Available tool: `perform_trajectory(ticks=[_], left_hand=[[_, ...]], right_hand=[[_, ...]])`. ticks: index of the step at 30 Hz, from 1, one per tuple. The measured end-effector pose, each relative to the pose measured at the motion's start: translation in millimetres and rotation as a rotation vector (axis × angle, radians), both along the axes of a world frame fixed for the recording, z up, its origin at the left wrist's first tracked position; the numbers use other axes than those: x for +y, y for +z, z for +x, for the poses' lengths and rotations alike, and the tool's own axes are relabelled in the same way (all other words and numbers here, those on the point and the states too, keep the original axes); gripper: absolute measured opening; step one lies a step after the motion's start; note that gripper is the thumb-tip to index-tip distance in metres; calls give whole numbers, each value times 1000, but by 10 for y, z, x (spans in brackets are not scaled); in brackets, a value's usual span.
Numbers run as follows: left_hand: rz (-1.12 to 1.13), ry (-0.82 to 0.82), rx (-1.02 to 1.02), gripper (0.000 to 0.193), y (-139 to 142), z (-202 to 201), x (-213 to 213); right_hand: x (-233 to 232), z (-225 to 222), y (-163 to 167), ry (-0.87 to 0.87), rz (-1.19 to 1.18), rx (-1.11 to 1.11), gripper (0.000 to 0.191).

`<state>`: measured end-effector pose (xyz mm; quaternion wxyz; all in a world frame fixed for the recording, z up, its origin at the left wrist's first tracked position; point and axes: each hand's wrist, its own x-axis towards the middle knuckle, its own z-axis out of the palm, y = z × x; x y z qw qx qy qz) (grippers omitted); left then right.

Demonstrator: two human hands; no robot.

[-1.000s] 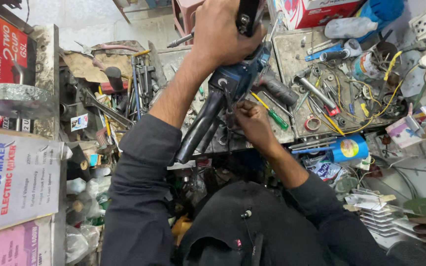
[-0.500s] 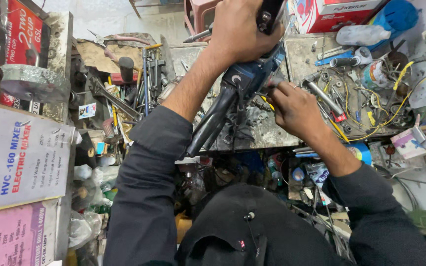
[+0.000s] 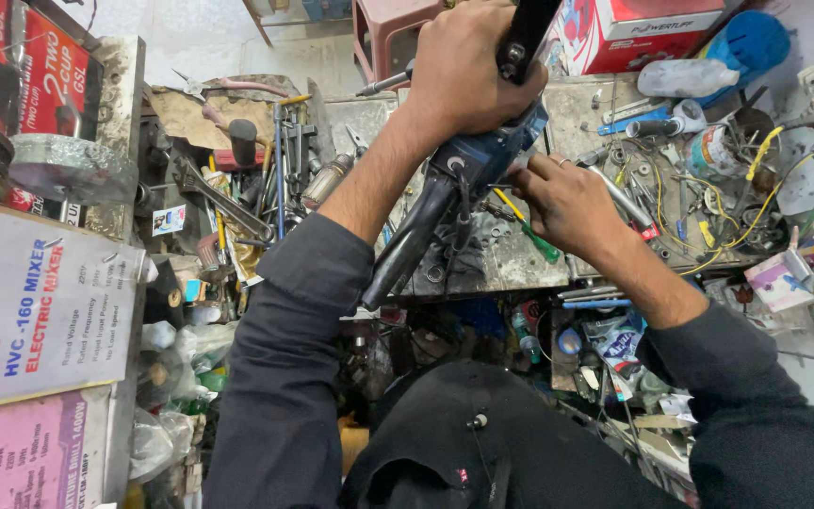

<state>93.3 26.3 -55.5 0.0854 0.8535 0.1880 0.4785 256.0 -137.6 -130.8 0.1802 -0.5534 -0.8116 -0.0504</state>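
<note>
A grinder (image 3: 445, 203) lies slanted across the bench (image 3: 511, 259) at frame centre. The left hand (image 3: 468, 71) sits on its upper end; the right hand (image 3: 567, 203) is just right of its body. Boxes (image 3: 35, 311) fill the left edge. Wrenches (image 3: 228, 203) lie left of the grinder, wires (image 3: 708, 203) to the right.

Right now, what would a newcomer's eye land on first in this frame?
First, the two hands at top centre: the left hand clamps round the blue and black power tool, while the right hand works at its side. Next, the cluttered workbench beneath, strewn with wires, screws and hand tools. Large printed cartons stack along the left edge.
</note>
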Motion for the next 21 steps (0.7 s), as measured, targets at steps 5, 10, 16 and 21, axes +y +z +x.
perform_trajectory(ticks=[5,10,16,21], left_hand=[[-15,-2,7,26,26,3,-19],[4,5,4,27,-37,29,-1],[57,38,-2,37,-90,40,71],[22,46,-20,35,-69,13,63]], right_hand=[[70,45,20,35,36,-93,25],[22,24,-57,9,9,-78,29],[50,34,-121,-29,-2,-185,25],[-14,-24,-193,-66,28,-108,36]])
